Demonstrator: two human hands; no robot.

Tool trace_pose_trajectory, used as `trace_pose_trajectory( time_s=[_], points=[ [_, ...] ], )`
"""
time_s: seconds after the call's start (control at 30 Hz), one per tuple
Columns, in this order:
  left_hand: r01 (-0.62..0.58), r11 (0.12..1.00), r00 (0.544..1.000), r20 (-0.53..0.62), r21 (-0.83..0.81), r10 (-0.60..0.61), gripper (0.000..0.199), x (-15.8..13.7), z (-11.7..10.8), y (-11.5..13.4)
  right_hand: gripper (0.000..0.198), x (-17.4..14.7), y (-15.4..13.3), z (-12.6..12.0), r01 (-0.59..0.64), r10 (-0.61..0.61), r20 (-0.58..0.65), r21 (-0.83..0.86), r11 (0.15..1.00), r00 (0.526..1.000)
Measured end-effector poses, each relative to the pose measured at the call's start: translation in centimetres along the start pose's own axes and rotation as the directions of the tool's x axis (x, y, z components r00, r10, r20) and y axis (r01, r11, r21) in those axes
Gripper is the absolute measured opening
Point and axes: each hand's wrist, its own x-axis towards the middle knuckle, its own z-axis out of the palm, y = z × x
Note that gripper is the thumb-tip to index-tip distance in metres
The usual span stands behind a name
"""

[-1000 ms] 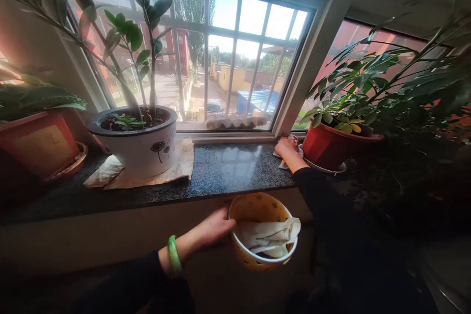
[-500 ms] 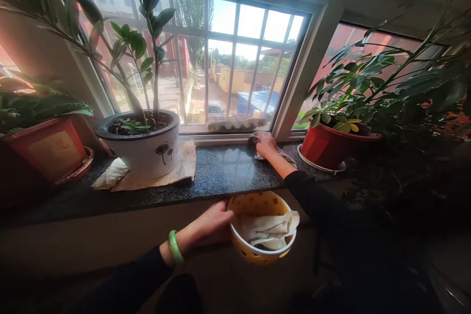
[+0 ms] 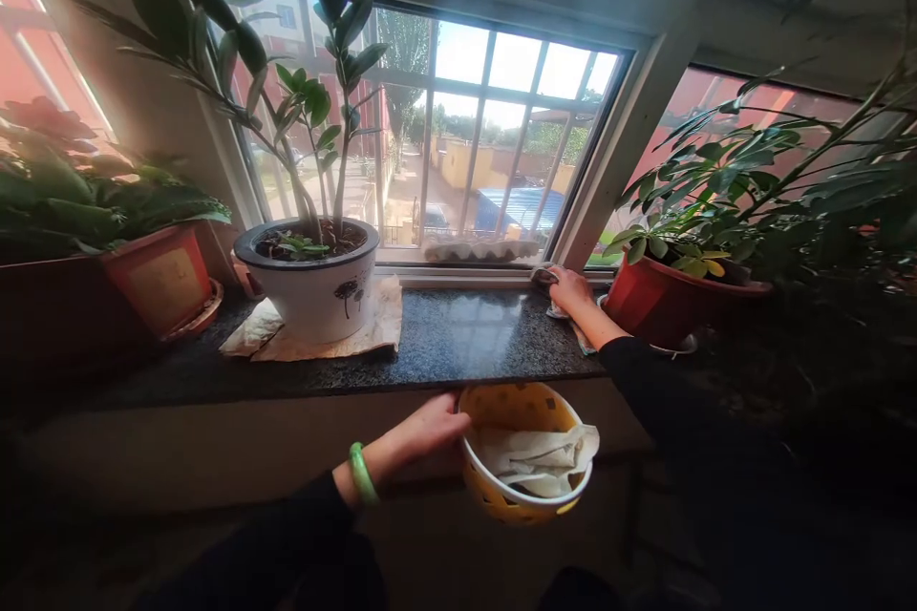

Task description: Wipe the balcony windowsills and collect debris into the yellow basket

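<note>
My left hand (image 3: pixel 435 422), with a green bangle (image 3: pixel 362 473) on the wrist, grips the rim of a yellow basket (image 3: pixel 530 508) with a white edge. Crumpled off-white paper (image 3: pixel 541 460) lies inside the basket, which hangs just below the front edge of the dark stone windowsill (image 3: pixel 465 334). Over on the sill, my right hand (image 3: pixel 571 291) is closed on a cloth (image 3: pixel 545 277), pressed to the surface beside the window frame. Part of the cloth trails out under the wrist, and my fingertips are hidden.
A white pot (image 3: pixel 315 296) with a tall plant stands on brown paper (image 3: pixel 387 320) at the left. Beyond it is an orange-red pot (image 3: pixel 163 282). A red pot (image 3: pixel 666 301) with a leafy plant is close to my right forearm. An egg carton (image 3: pixel 483 250) sits behind the window.
My right hand and the cloth have slid right along the sill, closer to the red pot. The view has shifted a little; my left hand still holds the basket.
</note>
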Motion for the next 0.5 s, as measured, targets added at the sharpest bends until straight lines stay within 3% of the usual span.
trace_pose_trajectory(
  time_s=[0.1,0.27,0.43,0.5],
  points=[
    [-0.007,1.0,1.0,0.007,-0.024,0.007,0.05,-0.1,0.1,0.0,0.051,-0.3,-1.7,0.7,0.015,-0.015,-0.032,0.008,1.0,0.999],
    [0.01,0.999,1.0,-0.023,-0.046,-0.011,0.047,-0.2,0.1,-0.3,0.051,-0.6,-5.3,1.5,0.289,-0.293,0.049,0.066,0.955,0.955],
    [0.018,0.999,1.0,-0.004,-0.041,-0.018,0.051,-0.3,0.1,0.1,0.051,-0.4,-7.0,1.4,0.353,-0.357,0.037,0.088,0.932,0.933],
    [0.045,0.998,0.999,0.007,-0.037,-0.044,0.054,-0.4,0.3,0.4,0.054,-0.2,-7.6,1.2,0.415,-0.421,0.064,0.098,0.905,0.905]
  ],
)
